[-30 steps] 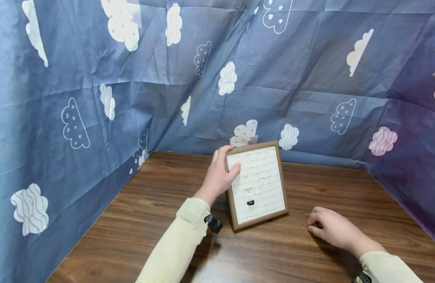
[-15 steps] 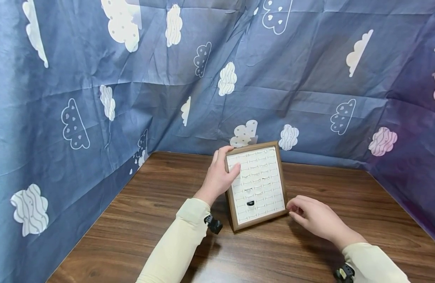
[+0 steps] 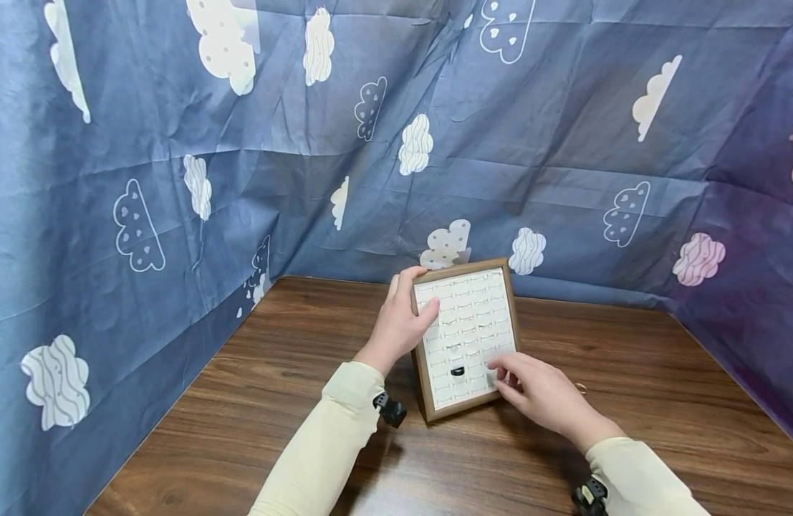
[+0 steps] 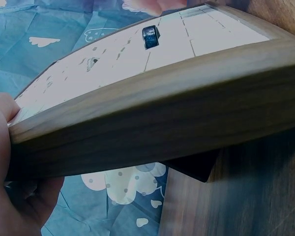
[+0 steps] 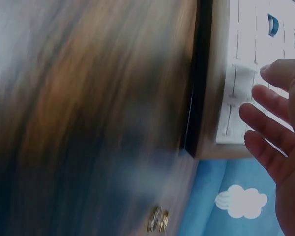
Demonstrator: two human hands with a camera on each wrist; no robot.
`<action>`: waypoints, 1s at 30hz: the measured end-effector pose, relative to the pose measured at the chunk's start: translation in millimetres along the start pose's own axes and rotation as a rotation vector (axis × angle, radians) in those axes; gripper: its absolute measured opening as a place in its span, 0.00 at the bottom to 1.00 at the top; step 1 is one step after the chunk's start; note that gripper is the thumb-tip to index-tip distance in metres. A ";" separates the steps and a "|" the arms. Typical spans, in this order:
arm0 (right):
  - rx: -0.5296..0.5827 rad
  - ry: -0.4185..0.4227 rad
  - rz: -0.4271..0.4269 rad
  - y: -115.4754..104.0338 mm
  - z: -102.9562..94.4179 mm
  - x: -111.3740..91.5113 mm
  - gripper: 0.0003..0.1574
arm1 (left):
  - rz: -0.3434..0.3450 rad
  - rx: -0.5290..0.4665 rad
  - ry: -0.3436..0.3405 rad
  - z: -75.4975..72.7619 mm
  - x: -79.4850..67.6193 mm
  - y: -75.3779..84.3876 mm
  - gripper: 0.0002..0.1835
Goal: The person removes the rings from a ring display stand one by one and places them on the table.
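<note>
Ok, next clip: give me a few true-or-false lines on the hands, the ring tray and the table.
1. The left hand grips the ring tray at its upper left edge. True.
2. The right hand rests flat on the table, away from the tray. False: its fingers reach onto the tray's lower right part.
3. A dark ring sits in the tray. True.
4. The tray lies flat. False: it stands tilted.

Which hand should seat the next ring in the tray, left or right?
Right. The right hand is already at the ring tray's lower right slots, with the loose gold rings on the table beside it. The left hand grips the tray's upper left edge, propping it up.
</note>
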State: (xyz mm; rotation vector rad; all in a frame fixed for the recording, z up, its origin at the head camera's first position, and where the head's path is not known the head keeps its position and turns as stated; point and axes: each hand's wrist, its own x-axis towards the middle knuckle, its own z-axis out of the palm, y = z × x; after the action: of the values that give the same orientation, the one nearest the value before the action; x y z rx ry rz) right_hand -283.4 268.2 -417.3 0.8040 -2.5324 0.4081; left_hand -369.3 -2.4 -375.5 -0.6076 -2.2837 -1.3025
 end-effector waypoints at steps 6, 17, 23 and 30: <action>-0.002 0.033 -0.019 -8.2 12.4 4.6 0.23 | -0.001 -0.005 -0.005 -0.2 -0.8 0.4 0.33; -0.023 0.105 -0.109 -20.4 22.1 15.7 0.22 | 0.023 -0.003 0.011 -0.4 -1.8 0.8 0.32; -0.027 0.107 -0.113 -25.8 24.0 19.5 0.13 | 0.026 0.006 0.025 0.2 -2.0 -0.1 0.32; -0.057 0.124 -0.148 -29.2 27.2 22.9 0.16 | 0.018 -0.005 0.021 0.2 -1.7 -1.1 0.33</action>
State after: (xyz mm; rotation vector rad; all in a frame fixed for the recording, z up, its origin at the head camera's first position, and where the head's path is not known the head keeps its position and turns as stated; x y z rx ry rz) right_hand -291.4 223.6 -425.0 0.9082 -2.3424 0.3246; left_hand -368.5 -3.1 -377.3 -0.6114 -2.2533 -1.3013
